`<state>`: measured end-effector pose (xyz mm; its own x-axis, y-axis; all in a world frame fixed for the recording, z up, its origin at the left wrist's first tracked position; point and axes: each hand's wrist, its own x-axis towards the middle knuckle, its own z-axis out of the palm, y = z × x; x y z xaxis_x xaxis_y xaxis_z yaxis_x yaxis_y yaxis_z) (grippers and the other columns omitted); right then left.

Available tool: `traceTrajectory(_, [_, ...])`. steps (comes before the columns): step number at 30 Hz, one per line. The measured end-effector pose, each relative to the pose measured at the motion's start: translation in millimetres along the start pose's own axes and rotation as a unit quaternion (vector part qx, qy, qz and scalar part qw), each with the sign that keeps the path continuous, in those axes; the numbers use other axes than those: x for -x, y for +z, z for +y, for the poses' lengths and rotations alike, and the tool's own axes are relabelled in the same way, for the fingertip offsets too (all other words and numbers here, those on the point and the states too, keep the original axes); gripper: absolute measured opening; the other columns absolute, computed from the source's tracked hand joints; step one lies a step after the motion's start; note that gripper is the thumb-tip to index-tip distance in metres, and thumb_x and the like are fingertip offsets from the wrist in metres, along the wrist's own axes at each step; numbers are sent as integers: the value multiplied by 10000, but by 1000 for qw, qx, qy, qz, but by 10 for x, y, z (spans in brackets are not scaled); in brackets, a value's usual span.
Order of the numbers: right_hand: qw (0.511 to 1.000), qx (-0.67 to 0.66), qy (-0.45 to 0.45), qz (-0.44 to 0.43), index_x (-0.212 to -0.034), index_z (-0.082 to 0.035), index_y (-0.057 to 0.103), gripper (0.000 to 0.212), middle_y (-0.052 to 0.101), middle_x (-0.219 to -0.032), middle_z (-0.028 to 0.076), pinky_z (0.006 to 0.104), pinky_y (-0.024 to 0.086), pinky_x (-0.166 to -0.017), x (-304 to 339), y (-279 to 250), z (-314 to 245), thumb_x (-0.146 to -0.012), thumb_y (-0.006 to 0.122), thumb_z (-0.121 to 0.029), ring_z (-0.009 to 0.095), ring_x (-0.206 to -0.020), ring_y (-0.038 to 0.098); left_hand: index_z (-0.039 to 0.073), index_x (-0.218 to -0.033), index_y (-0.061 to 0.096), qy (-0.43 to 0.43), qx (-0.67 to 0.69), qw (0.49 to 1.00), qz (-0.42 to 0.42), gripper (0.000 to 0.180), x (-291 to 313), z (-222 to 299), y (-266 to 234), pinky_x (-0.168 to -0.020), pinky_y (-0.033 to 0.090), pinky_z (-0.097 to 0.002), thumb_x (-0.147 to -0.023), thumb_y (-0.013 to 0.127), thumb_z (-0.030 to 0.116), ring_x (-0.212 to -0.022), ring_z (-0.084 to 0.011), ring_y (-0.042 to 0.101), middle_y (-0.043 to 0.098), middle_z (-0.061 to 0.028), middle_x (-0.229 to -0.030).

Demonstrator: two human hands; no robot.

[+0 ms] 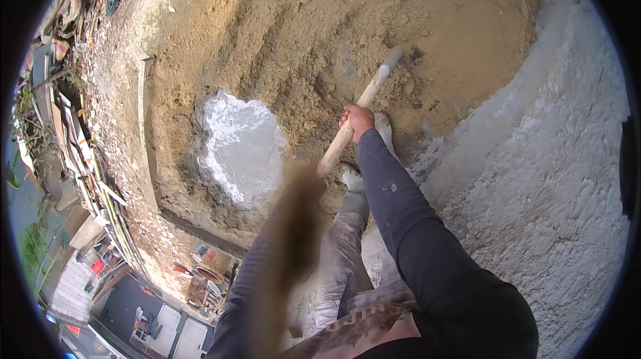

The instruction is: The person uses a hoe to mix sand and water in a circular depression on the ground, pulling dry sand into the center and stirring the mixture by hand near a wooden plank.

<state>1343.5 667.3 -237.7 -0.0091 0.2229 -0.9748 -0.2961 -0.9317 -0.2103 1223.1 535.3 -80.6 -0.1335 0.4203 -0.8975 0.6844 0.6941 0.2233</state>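
My right hand (pixel 358 120) is wrapped round the wooden handle of a shovel (pixel 339 144), about midway along what shows of it. The grey metal socket points away and enters the sand, so the blade is hidden. At the handle's near end my left hand (pixel 314 184) is closed round the wood, partly covered by a brown blur. Damp brown sand (pixel 314 45) spreads round the tool. A hollow left of my hands holds pale grey liquid (pixel 250 148) with whitish foam along its edge.
My mud-coated feet (pixel 354 178) stand just under the handle. Rough grey ground (pixel 527 178) lies to the right. A low straight ridge (pixel 143 112) borders the sand at left. Beyond it are piled boards and poles (pixel 90 158), then buckets and containers (pixel 210 272) at lower left.
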Motion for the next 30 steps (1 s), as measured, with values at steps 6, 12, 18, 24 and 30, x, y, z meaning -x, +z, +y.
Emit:
traceTrajectory(6, [996, -45, 77, -15, -795, -55, 474, 109, 484, -622, 38, 334, 491, -450, 1908, 783, 1466, -837, 574, -54, 147, -468, 493, 16, -1162, 563, -4, -49, 995, 85, 479, 2032, -1533, -179, -753, 538, -483, -739, 674, 210, -821, -443, 649, 664, -255, -874])
traceTrajectory(12, [980, -20, 154, -124, -988, -38, 429, 251, 522, -688, 58, 337, 494, -428, 3281, 675, 2268, -883, 649, -94, 169, -481, 538, 76, -1028, 637, -132, 75, 988, 23, 362, 3505, -1973, -31, -703, 536, -466, -737, 726, 273, -791, -405, 664, 671, -227, -820])
traceTrajectory(18, [994, 107, -33, -22, -990, -59, 452, 262, 506, -677, 40, 307, 460, -414, 1940, -194, 1209, -881, 672, -149, 148, -470, 519, 21, -1162, 589, -76, 333, 937, -67, 461, 1928, -1270, 1263, -532, 487, -316, -758, 750, 176, -552, -152, 586, 612, -57, -695])
traceTrajectory(24, [921, 299, -188, 166, -849, -49, 543, 159, 489, -627, 3, 305, 473, -444, -96, -1488, -957, -889, 618, -183, 121, -491, 505, 83, -1229, 517, 25, 544, 780, -307, 514, -423, 1142, 1647, -383, 438, -317, -752, 702, 132, -423, -142, 496, 545, -38, -622])
traceTrajectory(30, [923, 313, -169, 149, -840, 46, 574, 147, 551, -603, 97, 348, 500, -452, -1049, -1437, -1043, -826, 579, -100, 203, -476, 561, 59, -1001, 551, -19, 606, 733, -308, 289, -1211, 1135, 1628, -351, 368, -327, -752, 695, 87, -417, -137, 467, 499, -24, -597])
